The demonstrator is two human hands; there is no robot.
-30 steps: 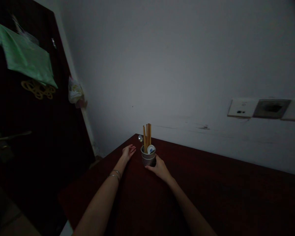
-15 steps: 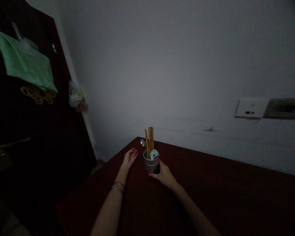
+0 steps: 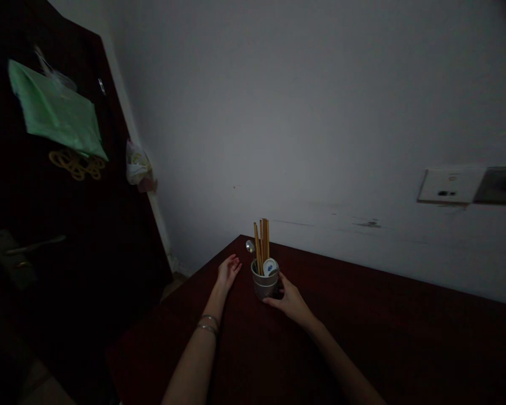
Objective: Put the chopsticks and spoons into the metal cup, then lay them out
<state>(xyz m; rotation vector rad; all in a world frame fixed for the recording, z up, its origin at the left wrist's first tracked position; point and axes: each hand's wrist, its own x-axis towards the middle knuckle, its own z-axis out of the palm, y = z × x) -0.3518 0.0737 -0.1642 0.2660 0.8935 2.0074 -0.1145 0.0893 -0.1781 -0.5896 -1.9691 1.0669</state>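
A grey cup [image 3: 265, 286] stands on the dark red table near its far corner. Several wooden chopsticks [image 3: 262, 244] rise from it, along with a metal spoon [image 3: 250, 246] leaning left and a white ceramic spoon [image 3: 270, 266] with a blue pattern. My right hand [image 3: 290, 301] grips the cup from the right side, thumb at the front and the other fingers partly hidden behind it. To the left of the cup, my left hand [image 3: 228, 272] rests at the table with its fingers loosely bent and apart, holding nothing.
The table [image 3: 362, 315] reaches a pale wall [image 3: 303, 140] with a socket plate [image 3: 451, 185] on the right. At left, a dark door [image 3: 67, 236] carries a green cloth [image 3: 61, 112] and a handle. A plastic bag [image 3: 137, 166] hangs by the frame.
The whole view has shifted a little, so everything appears slightly farther right. Both hands and the cup keep nearly the same places relative to the table.
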